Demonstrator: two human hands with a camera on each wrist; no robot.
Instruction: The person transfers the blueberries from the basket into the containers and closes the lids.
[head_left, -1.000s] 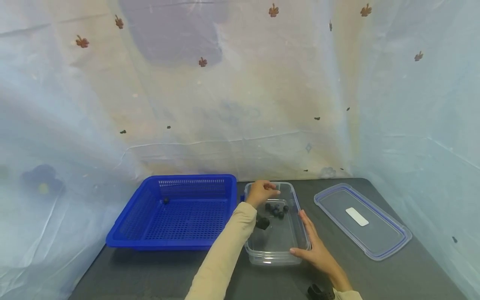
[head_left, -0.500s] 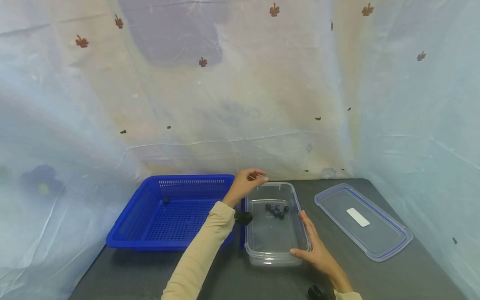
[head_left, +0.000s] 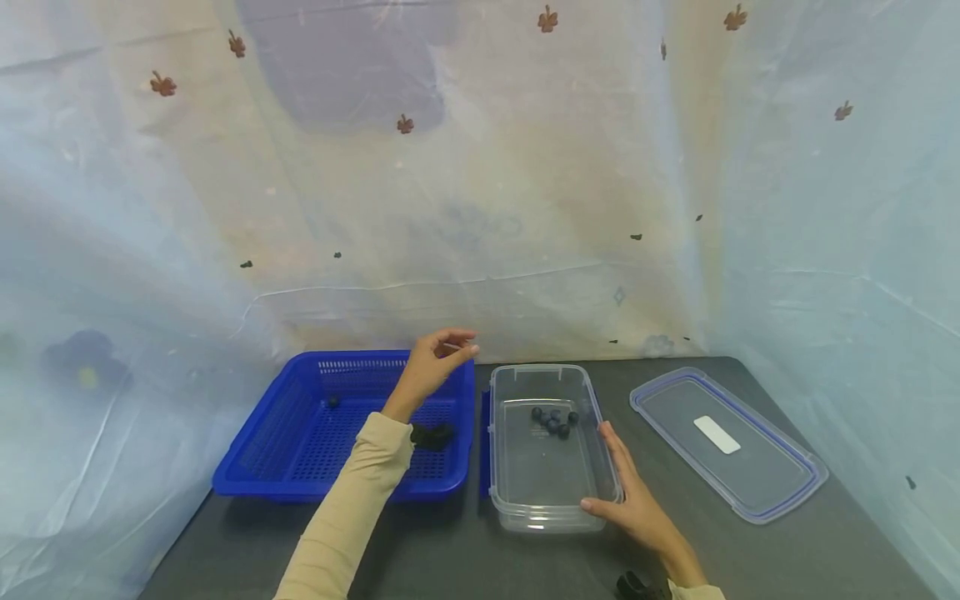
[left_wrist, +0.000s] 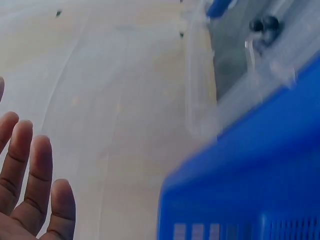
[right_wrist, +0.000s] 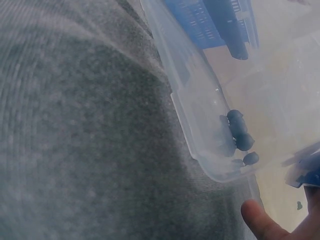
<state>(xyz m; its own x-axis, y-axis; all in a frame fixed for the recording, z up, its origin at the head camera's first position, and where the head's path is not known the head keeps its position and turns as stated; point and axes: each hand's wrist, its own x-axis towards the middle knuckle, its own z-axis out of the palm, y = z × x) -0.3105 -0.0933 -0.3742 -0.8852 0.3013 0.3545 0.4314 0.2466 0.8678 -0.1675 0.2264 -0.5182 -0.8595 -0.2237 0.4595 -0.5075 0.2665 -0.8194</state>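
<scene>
My left hand (head_left: 427, 367) hangs over the right part of the blue plastic basket (head_left: 330, 490), fingers loosely bent and holding nothing; several spread fingers (left_wrist: 40, 170) show in the left wrist view. A single dark blueberry (head_left: 333, 402) lies at the back left inside the basket. Right of the basket stands a clear lidless food container (head_left: 532, 475). Several blueberries (head_left: 563, 432) sit together toward its far end, also visible as dark blueberries (right_wrist: 244, 141) through the wall in the right wrist view. My right hand (head_left: 637, 504) rests against the container's right side, thumb near the front corner.
To the right, the clear lid (head_left: 675, 417) with a blue seal and white label lies flat on the dark grey tabletop (head_left: 450, 550). A patterned curtain (head_left: 480, 208) closes off the back and both sides. A blue clip-like strip (head_left: 485, 450) runs along the container's left side.
The left hand has moved up and left, from over the container to over the basket. The right hand and the blueberries in the container have stayed in place.
</scene>
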